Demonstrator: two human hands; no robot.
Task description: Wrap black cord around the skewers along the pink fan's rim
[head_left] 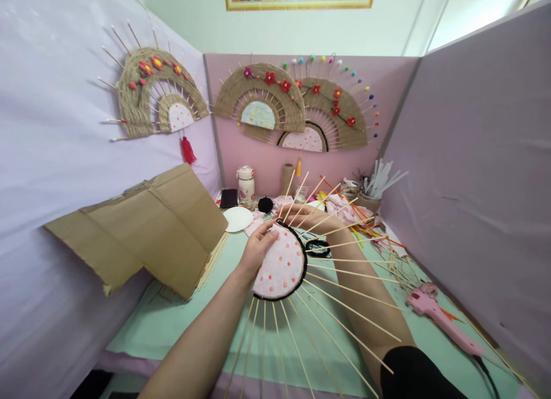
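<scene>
- Between the two hands, held up above the mint-green surface [172,324], sits a half-round fan frame: a pink dotted fabric disc edged in black cord [279,267], with thin bamboo skewers [344,298] radiating from its rim.
- Left hand [257,245] grasps the disc's upper left edge, thumb pressed on the dotted face, fingers curled behind it.
- Right hand [312,215] lies beyond the disc's far rim, among the upper skewers; its fingers are bent around the edge, though whether they pinch the cord or a skewer I cannot tell.
- Disc's flat face tilts toward the camera; its long axis runs from upper right, by the right hand, down to lower left. Skewers point outward and away from both hands, fanning right and downward toward the person.
- Left hand carries the frame more plainly; both touch it.
- Right of the fingers, well apart, a pink glue gun [434,313] lies on the surface; left of them leans a folded brown cardboard sheet [146,227].
</scene>
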